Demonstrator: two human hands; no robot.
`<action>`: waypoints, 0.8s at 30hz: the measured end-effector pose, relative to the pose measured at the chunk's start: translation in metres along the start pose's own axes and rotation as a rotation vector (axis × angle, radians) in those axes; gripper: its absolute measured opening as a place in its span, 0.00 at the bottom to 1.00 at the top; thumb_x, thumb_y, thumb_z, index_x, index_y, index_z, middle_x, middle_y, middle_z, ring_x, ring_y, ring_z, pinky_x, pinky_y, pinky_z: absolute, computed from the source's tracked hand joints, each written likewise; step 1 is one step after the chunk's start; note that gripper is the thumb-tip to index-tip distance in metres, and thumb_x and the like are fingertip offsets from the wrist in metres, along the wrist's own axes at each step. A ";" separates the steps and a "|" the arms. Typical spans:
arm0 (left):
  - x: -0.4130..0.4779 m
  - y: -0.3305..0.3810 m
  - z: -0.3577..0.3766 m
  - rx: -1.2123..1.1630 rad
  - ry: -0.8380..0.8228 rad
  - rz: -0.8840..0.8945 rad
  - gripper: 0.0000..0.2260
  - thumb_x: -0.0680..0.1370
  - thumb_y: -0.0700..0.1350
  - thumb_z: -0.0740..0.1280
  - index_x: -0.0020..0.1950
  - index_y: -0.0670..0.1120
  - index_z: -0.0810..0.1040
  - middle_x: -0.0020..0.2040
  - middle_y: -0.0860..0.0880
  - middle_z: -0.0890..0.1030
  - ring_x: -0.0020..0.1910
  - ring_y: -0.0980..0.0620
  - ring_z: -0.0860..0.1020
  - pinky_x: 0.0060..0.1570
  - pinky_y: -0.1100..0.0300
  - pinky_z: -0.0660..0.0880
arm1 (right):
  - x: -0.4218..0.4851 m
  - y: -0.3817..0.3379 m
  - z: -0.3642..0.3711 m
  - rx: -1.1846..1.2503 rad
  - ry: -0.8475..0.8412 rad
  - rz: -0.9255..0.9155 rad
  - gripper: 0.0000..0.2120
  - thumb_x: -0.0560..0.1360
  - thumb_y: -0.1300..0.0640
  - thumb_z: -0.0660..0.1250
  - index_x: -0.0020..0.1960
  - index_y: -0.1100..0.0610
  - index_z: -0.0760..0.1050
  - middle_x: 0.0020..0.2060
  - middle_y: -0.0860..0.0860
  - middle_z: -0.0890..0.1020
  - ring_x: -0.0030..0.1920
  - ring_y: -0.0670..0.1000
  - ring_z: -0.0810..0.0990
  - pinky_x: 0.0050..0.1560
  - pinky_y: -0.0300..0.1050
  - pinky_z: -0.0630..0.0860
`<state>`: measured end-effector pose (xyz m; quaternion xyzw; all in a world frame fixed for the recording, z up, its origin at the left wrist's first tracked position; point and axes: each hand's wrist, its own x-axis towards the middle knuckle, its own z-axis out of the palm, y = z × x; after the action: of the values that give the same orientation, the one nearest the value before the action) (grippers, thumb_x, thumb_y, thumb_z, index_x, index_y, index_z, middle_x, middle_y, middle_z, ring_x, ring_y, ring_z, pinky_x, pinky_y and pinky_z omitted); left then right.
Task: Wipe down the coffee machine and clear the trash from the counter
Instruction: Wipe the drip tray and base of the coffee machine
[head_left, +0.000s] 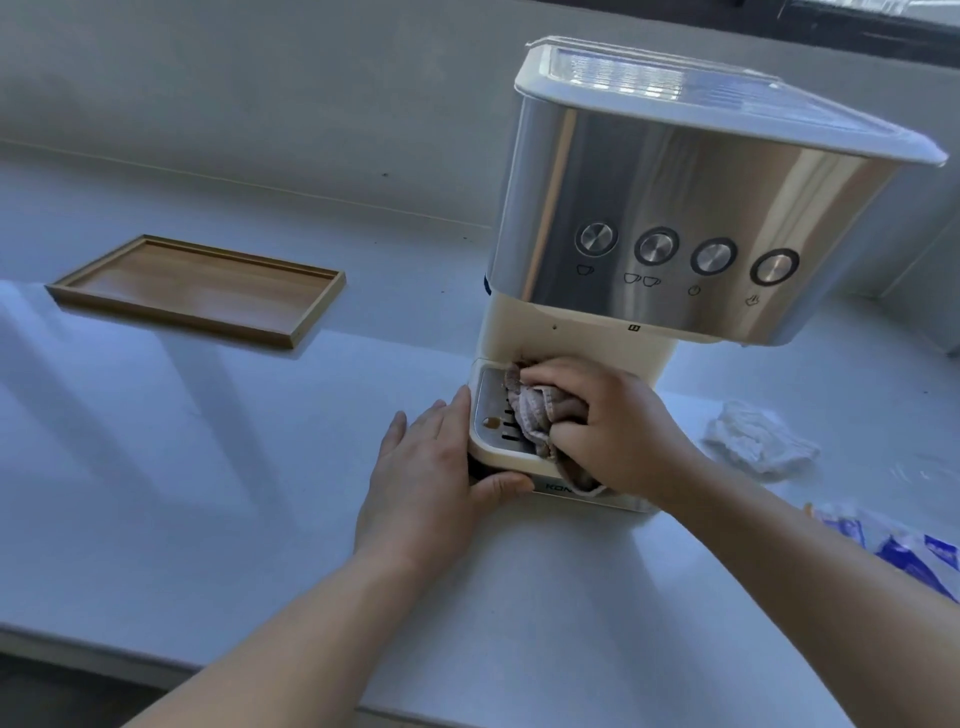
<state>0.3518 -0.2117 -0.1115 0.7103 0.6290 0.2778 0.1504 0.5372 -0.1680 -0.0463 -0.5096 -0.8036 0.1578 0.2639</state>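
Observation:
A cream and steel coffee machine (670, 234) stands on the white counter (208, 493), with several round buttons on its front. My right hand (618, 426) grips a crumpled grey-brown cloth (524, 410) and presses it on the metal drip tray (491, 410) at the machine's base. My left hand (431, 473) lies against the base's left side, fingers straight along it and the thumb on the front edge. A crumpled white tissue (758, 439) lies on the counter right of the machine. Blue and white wrappers (904, 556) lie at the right edge.
An empty wooden tray (202, 291) sits on the counter at the left, near the wall. The wall runs close behind the machine. The counter's front edge passes under my forearms.

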 end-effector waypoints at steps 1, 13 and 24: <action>0.000 0.000 0.000 0.001 -0.003 -0.001 0.46 0.70 0.73 0.61 0.81 0.51 0.54 0.75 0.54 0.68 0.76 0.54 0.62 0.80 0.51 0.47 | 0.003 -0.001 0.002 0.001 0.009 0.002 0.28 0.62 0.60 0.62 0.61 0.46 0.78 0.55 0.39 0.81 0.51 0.35 0.72 0.50 0.22 0.66; 0.000 0.002 -0.002 -0.013 -0.021 -0.014 0.44 0.70 0.73 0.61 0.80 0.52 0.55 0.73 0.55 0.70 0.74 0.55 0.64 0.79 0.52 0.47 | -0.018 0.021 -0.031 -0.031 -0.158 0.042 0.30 0.64 0.69 0.62 0.59 0.46 0.81 0.59 0.34 0.79 0.63 0.39 0.74 0.60 0.24 0.63; 0.001 0.003 -0.003 -0.050 0.008 -0.011 0.45 0.68 0.74 0.64 0.79 0.53 0.59 0.68 0.57 0.74 0.71 0.56 0.67 0.78 0.52 0.50 | -0.017 -0.006 0.002 0.167 -0.093 -0.189 0.29 0.65 0.65 0.61 0.65 0.52 0.78 0.61 0.40 0.79 0.65 0.37 0.73 0.64 0.30 0.65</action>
<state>0.3525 -0.2116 -0.1077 0.7016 0.6266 0.2953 0.1671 0.5378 -0.1860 -0.0493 -0.3999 -0.8435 0.2218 0.2816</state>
